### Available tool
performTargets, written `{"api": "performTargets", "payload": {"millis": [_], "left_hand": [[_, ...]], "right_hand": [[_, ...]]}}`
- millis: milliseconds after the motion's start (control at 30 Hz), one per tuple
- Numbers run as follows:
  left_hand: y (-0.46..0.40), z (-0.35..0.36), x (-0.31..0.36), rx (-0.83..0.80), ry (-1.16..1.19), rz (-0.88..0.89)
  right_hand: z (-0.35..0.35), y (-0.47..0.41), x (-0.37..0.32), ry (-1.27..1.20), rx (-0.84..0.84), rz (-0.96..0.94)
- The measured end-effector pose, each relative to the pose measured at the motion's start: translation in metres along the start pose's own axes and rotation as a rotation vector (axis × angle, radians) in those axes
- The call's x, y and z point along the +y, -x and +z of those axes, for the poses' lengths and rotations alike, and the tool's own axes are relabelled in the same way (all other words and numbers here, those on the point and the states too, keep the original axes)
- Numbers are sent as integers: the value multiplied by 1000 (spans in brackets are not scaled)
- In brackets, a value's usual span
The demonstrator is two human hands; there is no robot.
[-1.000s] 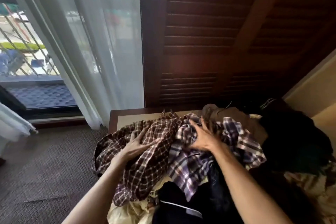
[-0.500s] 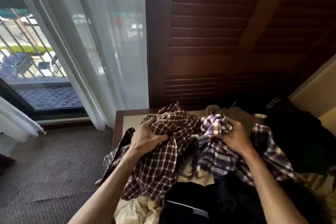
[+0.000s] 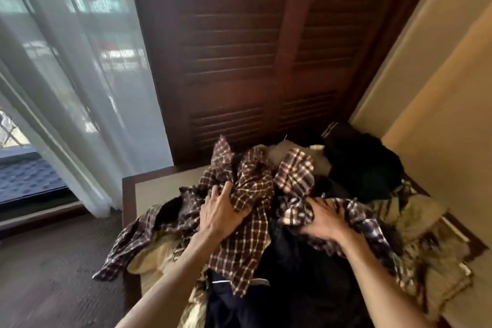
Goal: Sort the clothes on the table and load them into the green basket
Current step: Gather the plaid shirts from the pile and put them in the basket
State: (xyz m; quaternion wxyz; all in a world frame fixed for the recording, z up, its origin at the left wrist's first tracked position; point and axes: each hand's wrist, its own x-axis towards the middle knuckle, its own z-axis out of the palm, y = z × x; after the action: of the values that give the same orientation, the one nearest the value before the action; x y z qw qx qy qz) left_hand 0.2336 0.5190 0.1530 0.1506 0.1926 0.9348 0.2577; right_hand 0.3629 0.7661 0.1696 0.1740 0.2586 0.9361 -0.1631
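Scanning L to R: sheer white curtain point(image 3: 80, 93) over glass, blurred lettering behind it, unreadable; dark carpet point(image 3: 53, 274) below. Dark wood table point(image 3: 127, 194) w/ pale inset top, heaped w/ clothes point(image 3: 399, 255), soft and crumpled. Brown plaid shirt point(image 3: 250, 194), thin woven cloth w/ cream check lines, bunched upward in middle of heap, one sleeve hanging off table's L edge. Left hand point(image 3: 221, 216) curled into that shirt, fingers closed on a fold. Navy garment point(image 3: 231, 301) w/ thin white stripe nearest camera, cream cloth peeking under it. Right hand point(image 3: 324, 218) just beside, fingers bent and clamped on purple-and-cream plaid shirt point(image 3: 295, 176), palm down. Black garment point(image 3: 362, 165) lumped at far R of heap, beige patterned fabric below it. Louvred dark wood doors point(image 3: 253, 56) behind table, tan wall point(image 3: 439, 88) at R. No readable brand or label on any cloth.
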Motion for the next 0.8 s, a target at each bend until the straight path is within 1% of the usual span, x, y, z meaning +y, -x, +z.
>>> {"api": "performTargets", "payload": {"millis": [33,100,133,200,267,333,400,467,500,567,667,800], "left_hand": [[2,4,-5,-36,-3,-2],[-3,-4,-12,-51,-13,26],[-8,-11,-15,-41,3,51],[-21,-21,-18,-48,105,98],[-30,-21,-13,-88,210,112],[-32,-11,-2,-143,278,89],[-32,4,6,-199,223,107],[-33,20,11,-240,31,96],[-35,25,15,-243,-69,69],[-39,32,21,-210,-162,34],[-42,29,26,-120,-184,76],[-42,7,17,-27,-51,121]], "right_hand": [[7,3,10,-50,-27,1],[11,8,21,-170,64,53],[12,10,23,-185,99,104],[14,12,23,-190,130,212],[21,5,20,-301,153,313],[33,-4,17,-420,175,356],[47,-9,11,-402,183,331],[61,-10,5,-285,239,306],[66,-8,2,-237,279,304],[75,-7,2,-176,363,281],[76,-6,7,-203,453,231],[60,8,15,-377,545,160]]}}
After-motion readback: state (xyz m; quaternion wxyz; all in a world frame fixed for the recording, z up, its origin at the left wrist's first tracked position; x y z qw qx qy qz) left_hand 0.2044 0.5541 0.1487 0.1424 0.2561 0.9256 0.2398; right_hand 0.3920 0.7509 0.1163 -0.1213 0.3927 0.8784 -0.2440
